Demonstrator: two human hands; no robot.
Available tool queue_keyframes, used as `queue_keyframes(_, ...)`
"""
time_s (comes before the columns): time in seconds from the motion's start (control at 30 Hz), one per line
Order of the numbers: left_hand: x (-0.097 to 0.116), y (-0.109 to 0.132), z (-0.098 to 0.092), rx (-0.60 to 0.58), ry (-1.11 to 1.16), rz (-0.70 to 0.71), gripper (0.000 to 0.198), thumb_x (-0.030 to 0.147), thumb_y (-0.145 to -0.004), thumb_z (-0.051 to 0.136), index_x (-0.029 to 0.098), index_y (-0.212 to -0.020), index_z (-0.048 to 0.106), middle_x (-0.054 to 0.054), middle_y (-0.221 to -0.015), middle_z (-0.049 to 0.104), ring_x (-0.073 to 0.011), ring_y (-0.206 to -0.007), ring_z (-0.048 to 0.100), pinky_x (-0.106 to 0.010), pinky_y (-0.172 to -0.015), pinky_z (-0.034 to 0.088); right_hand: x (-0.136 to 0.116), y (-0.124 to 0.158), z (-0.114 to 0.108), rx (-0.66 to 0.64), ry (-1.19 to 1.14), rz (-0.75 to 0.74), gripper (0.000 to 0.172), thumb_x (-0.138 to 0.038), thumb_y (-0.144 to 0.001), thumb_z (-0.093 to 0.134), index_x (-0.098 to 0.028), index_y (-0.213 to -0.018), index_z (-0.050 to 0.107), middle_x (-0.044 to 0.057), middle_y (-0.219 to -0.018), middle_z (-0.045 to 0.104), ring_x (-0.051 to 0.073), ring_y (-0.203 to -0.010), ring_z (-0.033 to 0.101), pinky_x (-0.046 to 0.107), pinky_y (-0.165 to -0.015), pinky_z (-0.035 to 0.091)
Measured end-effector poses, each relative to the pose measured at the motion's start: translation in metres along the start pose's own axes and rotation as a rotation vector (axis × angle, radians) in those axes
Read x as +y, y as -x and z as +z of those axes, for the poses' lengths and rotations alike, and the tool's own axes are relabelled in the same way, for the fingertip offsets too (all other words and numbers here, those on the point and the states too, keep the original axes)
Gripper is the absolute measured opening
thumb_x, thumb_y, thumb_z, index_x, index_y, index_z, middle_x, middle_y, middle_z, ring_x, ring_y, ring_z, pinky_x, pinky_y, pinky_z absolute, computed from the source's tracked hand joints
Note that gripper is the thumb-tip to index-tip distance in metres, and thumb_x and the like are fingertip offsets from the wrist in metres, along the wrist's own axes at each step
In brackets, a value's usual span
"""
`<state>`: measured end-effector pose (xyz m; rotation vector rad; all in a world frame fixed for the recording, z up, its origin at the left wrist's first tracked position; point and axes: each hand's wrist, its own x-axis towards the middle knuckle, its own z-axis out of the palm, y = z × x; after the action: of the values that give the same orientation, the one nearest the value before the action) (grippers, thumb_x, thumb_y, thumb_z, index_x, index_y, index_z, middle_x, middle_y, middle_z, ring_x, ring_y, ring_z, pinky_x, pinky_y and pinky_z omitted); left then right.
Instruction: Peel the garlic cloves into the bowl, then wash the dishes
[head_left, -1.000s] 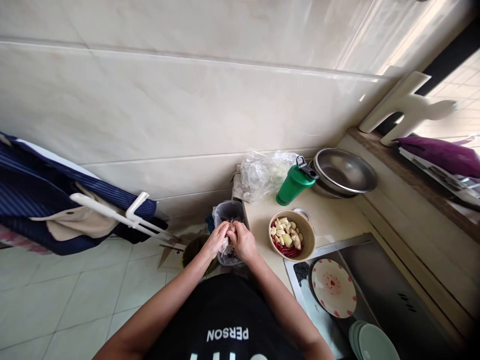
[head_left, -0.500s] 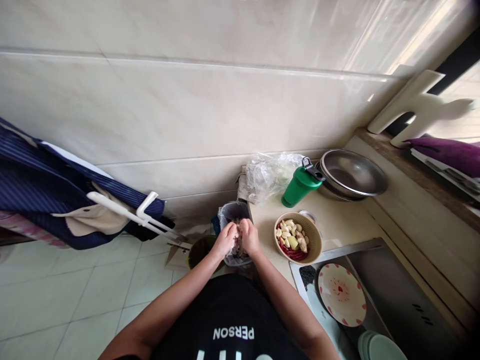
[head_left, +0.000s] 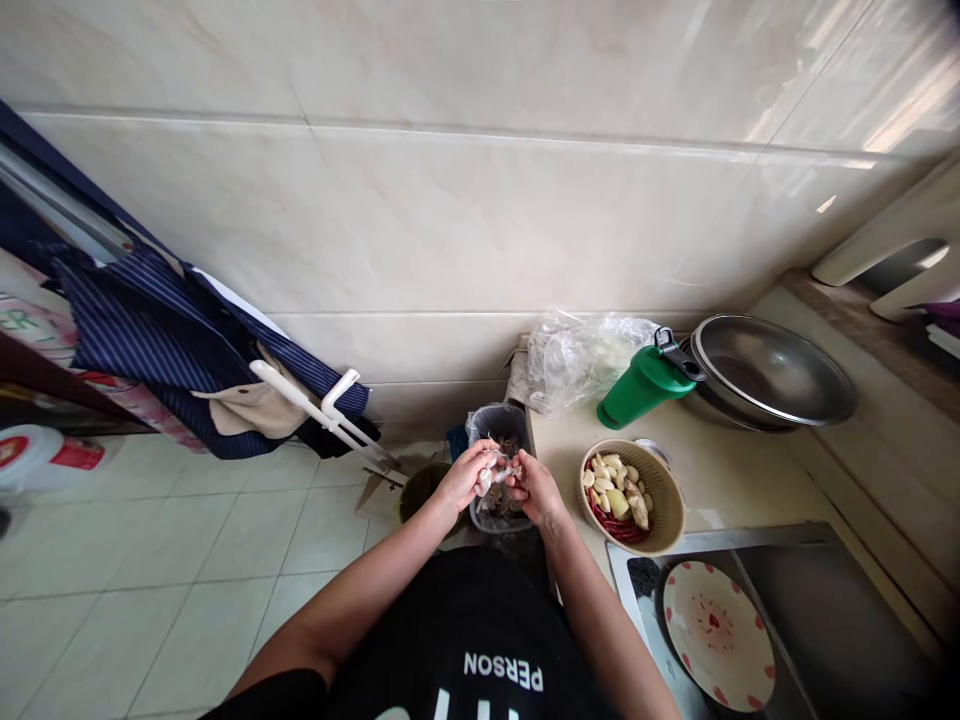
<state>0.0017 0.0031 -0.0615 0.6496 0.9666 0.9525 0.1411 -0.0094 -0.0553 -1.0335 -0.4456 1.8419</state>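
Both of my hands are held over a lined trash bin (head_left: 501, 416) that has dry brownish scraps in it. My left hand (head_left: 463, 475) is closed around pale garlic (head_left: 486, 479) near its fingertips. Across from it, my right hand (head_left: 536, 488) pinches a small whitish piece, which looks like garlic with papery skin. The fingertips of the two hands are close together, and fine detail between them is hard to make out. To the right, on the counter, a tan basket (head_left: 670, 510) contains peeled garlic cloves (head_left: 604, 470), ginger (head_left: 638, 507) and red chilies (head_left: 624, 530).
A green shaker bottle (head_left: 643, 388), clear plastic bags (head_left: 570, 355) and metal bowls (head_left: 772, 370) stand behind the basket. A patterned plate (head_left: 739, 640) lies by the sink at lower right. Left of the bin are a white rack arm (head_left: 300, 395) and striped blue cloth (head_left: 165, 330).
My hands have moved slightly apart, so whitish pieces now show between the fingers. The view has shifted left, and the counter things appear further to the right.
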Motion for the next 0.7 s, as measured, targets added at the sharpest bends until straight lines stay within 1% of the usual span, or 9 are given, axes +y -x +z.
queue_keyframes(0.07,0.0,0.0,-0.001,0.023,0.055,-0.001,0.037,0.04,-0.067,0.068,0.016,-0.09,0.052,-0.001,-0.074,0.061,-0.0081,-0.054,0.056,-0.017,-0.046,0.038,0.0,0.002,0.0,-0.016,0.096,-0.048,0.033,-0.045,-0.067,0.068,-0.017,-0.073,0.052,-0.003,-0.055,0.052,0.005,-0.041,0.04,0.015,-0.036,0.011)
queue_keyframes(0.13,0.0,0.0,-0.002,0.044,0.093,-0.014,0.037,0.044,-0.068,0.066,0.016,-0.087,0.052,-0.002,-0.071,0.061,-0.0095,-0.055,0.057,-0.018,-0.047,0.039,0.001,0.003,0.0,-0.022,0.172,-0.09,0.036,-0.043,-0.064,0.071,-0.019,-0.085,0.054,-0.003,-0.06,0.056,0.007,-0.044,0.046,0.015,-0.037,0.012)
queue_keyframes(0.2,-0.001,-0.001,-0.002,0.057,0.08,-0.032,0.037,0.049,-0.07,0.062,0.016,-0.082,0.05,0.0,-0.063,0.058,-0.0075,-0.045,0.051,-0.017,-0.041,0.034,0.003,0.003,-0.001,0.011,0.274,-0.154,0.038,-0.042,-0.063,0.071,-0.021,-0.091,0.055,-0.004,-0.062,0.056,0.009,-0.046,0.049,0.016,-0.037,0.017)
queue_keyframes(0.27,-0.003,-0.002,-0.001,0.088,0.054,-0.031,0.038,0.053,-0.071,0.059,0.017,-0.078,0.047,0.003,-0.055,0.052,-0.0056,-0.039,0.044,-0.017,-0.038,0.03,0.006,0.001,-0.001,0.05,0.442,-0.261,0.032,-0.043,-0.066,0.069,-0.02,-0.086,0.057,-0.005,-0.055,0.052,0.009,-0.044,0.046,0.019,-0.039,0.024)
queue_keyframes(0.33,-0.006,-0.002,0.002,0.133,0.039,-0.028,0.041,0.056,-0.071,0.059,0.018,-0.075,0.045,0.006,-0.053,0.047,-0.0047,-0.038,0.041,-0.017,-0.038,0.031,0.006,0.001,0.0,0.06,0.65,-0.387,0.029,-0.042,-0.065,0.07,-0.021,-0.084,0.061,-0.006,-0.051,0.048,0.01,-0.044,0.043,0.021,-0.044,0.03)
queue_keyframes(0.4,-0.008,-0.001,0.005,0.128,0.008,-0.054,0.043,0.059,-0.071,0.057,0.018,-0.075,0.044,0.007,-0.053,0.044,-0.0041,-0.037,0.04,-0.016,-0.037,0.03,0.004,0.002,0.002,0.038,0.845,-0.483,0.031,-0.041,-0.064,0.072,-0.024,-0.089,0.063,-0.005,-0.054,0.053,0.012,-0.049,0.045,0.023,-0.051,0.034)
queue_keyframes(0.47,-0.009,0.0,0.007,0.062,-0.053,-0.095,0.044,0.06,-0.072,0.056,0.017,-0.078,0.046,0.008,-0.052,0.042,-0.0037,-0.035,0.037,-0.015,-0.035,0.027,0.001,0.005,0.005,-0.001,0.984,-0.538,0.03,-0.04,-0.068,0.07,-0.027,-0.094,0.065,-0.001,-0.067,0.061,0.015,-0.059,0.052,0.024,-0.058,0.037)
queue_keyframes(0.57,-0.01,0.002,0.008,0.019,-0.116,-0.093,0.044,0.06,-0.073,0.054,0.017,-0.077,0.046,0.009,-0.048,0.04,-0.0036,-0.032,0.034,-0.015,-0.033,0.022,-0.001,0.01,0.009,-0.064,1.053,-0.557,0.022,-0.041,-0.078,0.06,-0.028,-0.095,0.065,0.003,-0.083,0.066,0.019,-0.074,0.058,0.026,-0.066,0.04)
queue_keyframes(0.7,-0.009,0.004,0.009,0.046,-0.108,-0.044,0.044,0.061,-0.073,0.053,0.019,-0.069,0.041,0.009,-0.044,0.037,-0.004,-0.032,0.031,-0.016,-0.032,0.021,0.003,0.012,0.013,-0.075,1.047,-0.573,0.022,-0.042,-0.084,0.052,-0.026,-0.094,0.065,0.004,-0.083,0.066,0.019,-0.077,0.058,0.026,-0.07,0.041)
